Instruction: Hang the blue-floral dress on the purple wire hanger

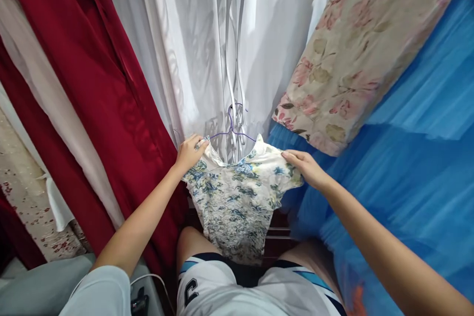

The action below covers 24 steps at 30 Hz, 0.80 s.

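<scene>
A white short-sleeved top with a blue and green floral print [237, 202] hangs spread out over my lap. Inside its neckline shows a thin purple hanger [232, 123], its hook pointing up. My left hand [190, 153] grips the top at the shoulder on the left, fingers closed over the fabric near the collar. On the opposite side my right hand [301, 163] pinches the other shoulder near the sleeve between thumb and fingers. The hanger's arms run under the cloth and are hidden there.
Red fabric [92, 84] hangs on the left, white curtains [192, 34] behind. A white metal stand [229, 49] rises in the middle. To the right hang a pink floral cloth [344, 64] and blue tulle [414, 168]. A cable [151, 276] lies at lower left.
</scene>
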{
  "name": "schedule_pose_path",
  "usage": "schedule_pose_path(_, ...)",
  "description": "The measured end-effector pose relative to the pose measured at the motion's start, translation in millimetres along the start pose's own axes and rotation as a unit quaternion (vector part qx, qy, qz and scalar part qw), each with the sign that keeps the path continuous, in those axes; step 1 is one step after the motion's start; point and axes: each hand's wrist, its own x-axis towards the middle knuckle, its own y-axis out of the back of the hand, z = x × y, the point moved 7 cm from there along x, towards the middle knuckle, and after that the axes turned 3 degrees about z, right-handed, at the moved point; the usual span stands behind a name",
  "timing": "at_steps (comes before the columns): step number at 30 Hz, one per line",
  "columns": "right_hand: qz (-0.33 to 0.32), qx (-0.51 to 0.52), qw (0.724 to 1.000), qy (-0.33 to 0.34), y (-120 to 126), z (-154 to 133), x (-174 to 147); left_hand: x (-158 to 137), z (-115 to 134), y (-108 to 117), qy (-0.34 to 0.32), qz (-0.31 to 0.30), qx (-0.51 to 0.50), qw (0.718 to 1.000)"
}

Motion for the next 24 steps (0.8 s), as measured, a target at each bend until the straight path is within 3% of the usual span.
schedule_pose_path(3, 0.059, 0.014, 0.998, 0.015, 7.8, -33.0, 3.3, 13.4, 10.2, -2.0, -0.006, 0.005, 0.031, 0.999)
schedule_pose_path(6, 0.082, 0.019, 0.996, 0.012, -13.3, -72.6, 5.3, 29.4, 2.4, -20.5, 0.042, -0.006, 0.091, 0.995)
schedule_pose_path(7, 0.072, 0.022, 0.997, 0.024, -28.2, -83.3, 1.2, 31.9, -3.5, -28.9, 0.069, -0.007, 0.093, 0.993)
schedule_pose_path(9, -0.013, 0.027, 0.998, 0.058, -70.0, -95.2, -15.9, 31.5, -15.7, -46.2, 0.125, 0.0, 0.063, 0.99)
schedule_pose_path(12, -0.105, -0.025, 0.984, 0.142, -114.1, -92.7, -50.2, 27.9, -25.3, -67.3, 0.169, 0.02, 0.014, 0.985)
schedule_pose_path(14, -0.094, -0.028, 0.983, 0.156, -114.2, -81.1, -57.8, 30.5, -25.5, -74.6, 0.172, 0.023, 0.005, 0.985)
schedule_pose_path(17, -0.011, 0.041, 0.991, 0.126, -84.3, -68.3, -45.8, 39.5, -26.3, -72.3, 0.169, 0.021, -0.004, 0.985)
schedule_pose_path(19, 0.017, 0.075, 0.987, 0.142, -69.2, -72.7, -43.1, 42.0, -30.9, -64.2, 0.177, 0.025, -0.021, 0.984)
schedule_pose_path(21, -0.037, 0.071, 0.98, 0.182, -74.5, -85.0, -56.8, 37.9, -36.5, -54.9, 0.189, 0.037, -0.043, 0.98)
schedule_pose_path(23, -0.202, 0.016, 0.958, 0.202, -104.1, -94.5, -88.9, 27.1, -39.0, -48.6, 0.197, 0.048, -0.062, 0.977)
schedule_pose_path(24, -0.296, -0.027, 0.933, 0.202, -121.7, -95.3, -109.7, 20.0, -37.5, -47.0, 0.198, 0.056, -0.071, 0.976)
